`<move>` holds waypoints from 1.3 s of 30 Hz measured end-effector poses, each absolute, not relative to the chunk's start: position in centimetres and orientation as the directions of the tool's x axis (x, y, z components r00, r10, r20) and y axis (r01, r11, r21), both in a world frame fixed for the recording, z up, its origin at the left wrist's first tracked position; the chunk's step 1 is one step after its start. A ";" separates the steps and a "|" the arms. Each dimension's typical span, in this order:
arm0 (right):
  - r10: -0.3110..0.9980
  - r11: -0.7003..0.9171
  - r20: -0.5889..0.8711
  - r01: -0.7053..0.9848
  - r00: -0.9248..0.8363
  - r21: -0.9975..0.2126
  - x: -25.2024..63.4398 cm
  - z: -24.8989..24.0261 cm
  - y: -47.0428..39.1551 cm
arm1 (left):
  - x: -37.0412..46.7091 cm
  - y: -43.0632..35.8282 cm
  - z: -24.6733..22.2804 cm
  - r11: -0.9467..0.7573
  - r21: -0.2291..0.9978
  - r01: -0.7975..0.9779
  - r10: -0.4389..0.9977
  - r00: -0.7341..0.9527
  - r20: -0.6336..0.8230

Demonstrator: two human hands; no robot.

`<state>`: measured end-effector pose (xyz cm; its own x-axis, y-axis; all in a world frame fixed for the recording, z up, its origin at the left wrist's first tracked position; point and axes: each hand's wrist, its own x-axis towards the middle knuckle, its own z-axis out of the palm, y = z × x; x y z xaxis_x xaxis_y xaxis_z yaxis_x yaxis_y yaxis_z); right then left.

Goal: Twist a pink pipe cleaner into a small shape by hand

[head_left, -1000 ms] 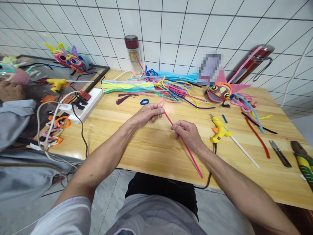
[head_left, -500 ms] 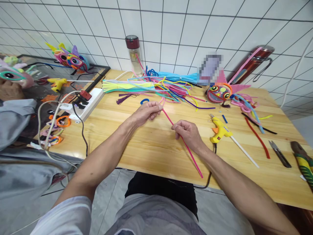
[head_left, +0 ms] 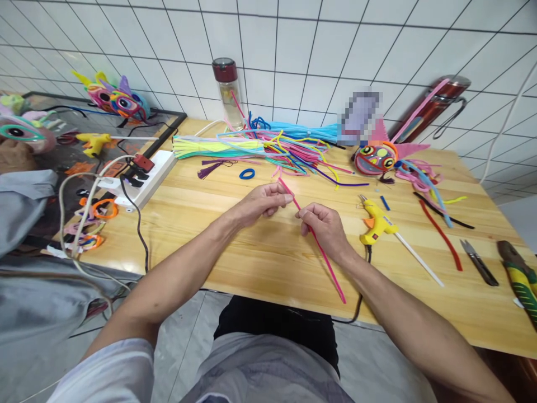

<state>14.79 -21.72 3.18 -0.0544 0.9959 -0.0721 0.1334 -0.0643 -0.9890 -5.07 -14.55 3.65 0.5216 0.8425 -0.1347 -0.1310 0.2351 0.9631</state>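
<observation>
A bright pink pipe cleaner (head_left: 326, 262) slants across the front of me, held up off the table by both hands. My left hand (head_left: 268, 200) pinches it near its upper end, which pokes out past the fingertips. Lower down, my right hand (head_left: 322, 224) has thumb and fingers closed round it, and the long tail runs down toward the table's front edge. Beyond my hands lies a pile of colourful pipe cleaners (head_left: 226, 146). A small blue pipe-cleaner ring (head_left: 247, 174) rests on the wood near my left hand.
Right of me lie a yellow glue gun (head_left: 377, 224), thread snips (head_left: 479, 263) and pliers (head_left: 518, 274). A decorated fish-like figure (head_left: 375, 157) sits behind them. On the left are a power strip (head_left: 146, 179) with cables and a co-worker's sleeve (head_left: 25, 190).
My left hand has slid down along the pink pipe cleaner toward my right hand, so more of the upper end shows. My right hand has barely moved.
</observation>
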 end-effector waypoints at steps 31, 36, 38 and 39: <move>0.993 -0.070 -0.078 0.086 -0.089 -0.994 14.8 2.1 -21.3 | -5.5 -13.6 4.2 0.198 0.961 -0.196 0.907 0.408 -0.103; 0.992 -0.073 -0.079 0.064 -0.094 -0.995 14.9 2.1 -21.2 | -5.7 -13.5 4.1 0.183 0.962 -0.202 0.912 0.400 -0.089; 0.991 -0.068 -0.071 0.029 -0.110 -0.997 14.9 2.4 -21.3 | -5.7 -13.4 4.1 0.172 0.963 -0.207 0.911 0.404 -0.076; 0.991 -0.065 -0.066 0.013 -0.118 -0.998 15.0 2.5 -21.3 | -5.8 -13.4 4.1 0.169 0.963 -0.210 0.912 0.404 -0.072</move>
